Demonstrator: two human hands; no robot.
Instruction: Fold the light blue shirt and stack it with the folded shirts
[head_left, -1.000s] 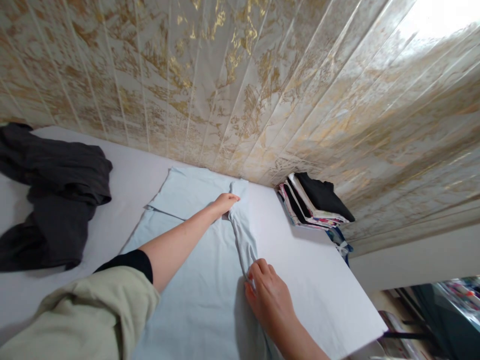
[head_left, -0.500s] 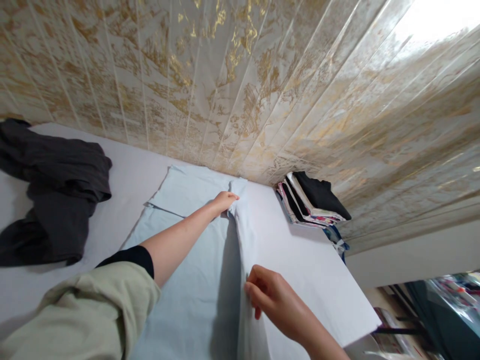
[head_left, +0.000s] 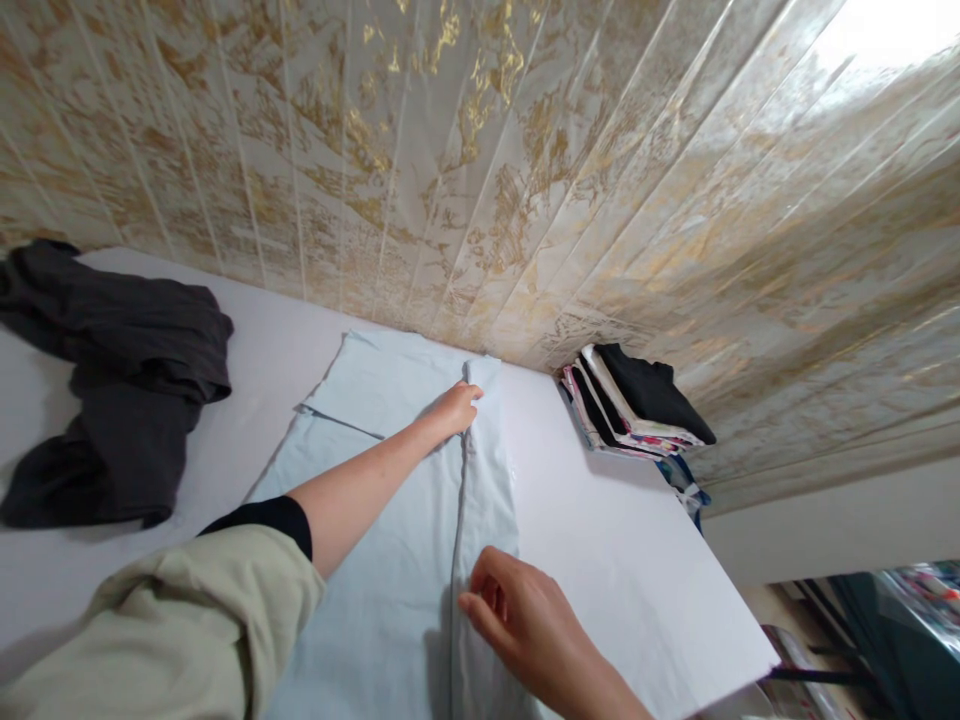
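Observation:
A pale blue cloth (head_left: 360, 560) lies spread over the white surface, its right side turned over into a long narrow folded strip (head_left: 491, 480). At the far end of that fold, my left hand (head_left: 456, 408) has its fingers closed on the cloth. Just over the nearer part of the strip is my right hand (head_left: 517, 610), fingers curled, with a gap between thumb and forefinger and no cloth visible in it. A crease or flap edge runs across the cloth, left of my left hand. My left forearm covers some of the cloth.
Dark grey clothing (head_left: 142, 370) lies crumpled on the left. Toward the back right, a stack of folded clothes (head_left: 637, 400) sits beside the gold-patterned curtain (head_left: 420, 170). The white surface (head_left: 622, 560) ends at a corner on the right, with shelving beyond it.
The raised right edge of the cloth has come down flat as a folded strip. My right hand has moved slightly left and lower, and its thumb and forefinger have parted.

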